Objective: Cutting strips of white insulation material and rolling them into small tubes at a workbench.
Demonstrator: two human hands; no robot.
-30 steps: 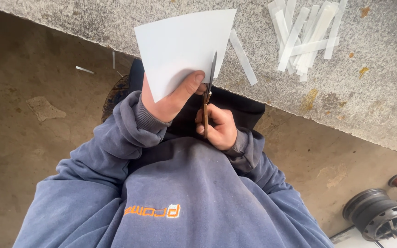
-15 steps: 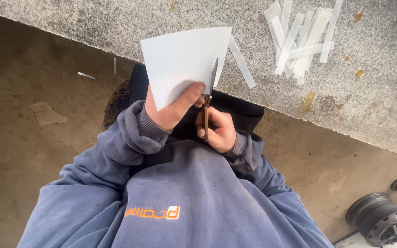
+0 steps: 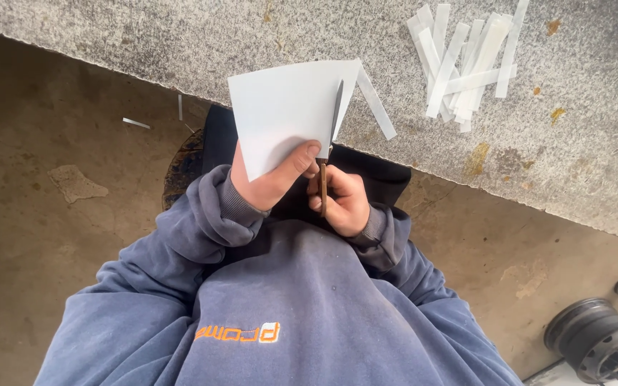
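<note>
Grey speckled stone forms the tabletop (image 3: 180, 43) across the upper part of the view, with a bare concrete floor (image 3: 51, 236) below its edge. Held up in front of the tabletop edge is a white sheet of paper (image 3: 284, 107), pinched at its lower corner by the left hand (image 3: 273, 179), whose thumb lies pressed across the front of the sheet with the fingers hidden behind it. The right hand (image 3: 341, 200) is curled closed round the brown handles of a pair of scissors (image 3: 327, 154), its knuckles just beside the left thumb. The dark blade runs up along the right side of the sheet, where a narrow strip (image 3: 375, 104) hangs partly cut away and slants onto the stone. Further right on the tabletop lies a loose pile of cut white strips (image 3: 466, 64), well apart from both hands. Blue sweatshirt sleeves (image 3: 209, 214) cover both wrists
</note>
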